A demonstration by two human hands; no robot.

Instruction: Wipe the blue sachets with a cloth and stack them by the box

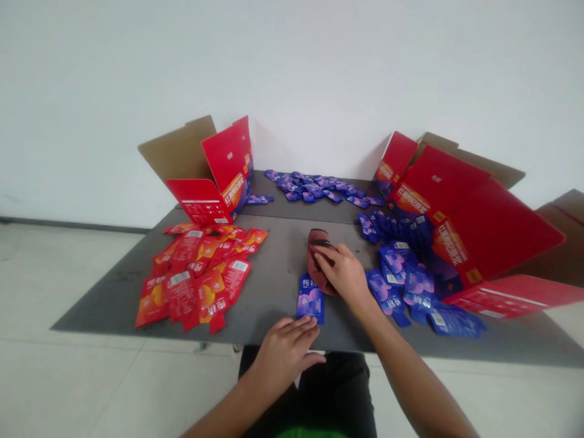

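A blue-purple pouch (312, 301) lies flat near the front edge of the table. My left hand (292, 344) rests its outstretched fingertips on the pouch's near end, with the thumb apart. My right hand (340, 271) is closed on a folded reddish-brown cloth (318, 267), which has a dark edge at its far end. The cloth covers the far part of the pouch. More blue pouches (387, 292) lie loosely just right of my right forearm.
Orange-red pouches (196, 274) lie heaped at the left. A red open carton (196, 198) stands behind them. Larger red cartons (474, 225) with raised flaps occupy the right side. A spread of blue pouches (314, 185) lies along the back, near the white wall (314, 79).
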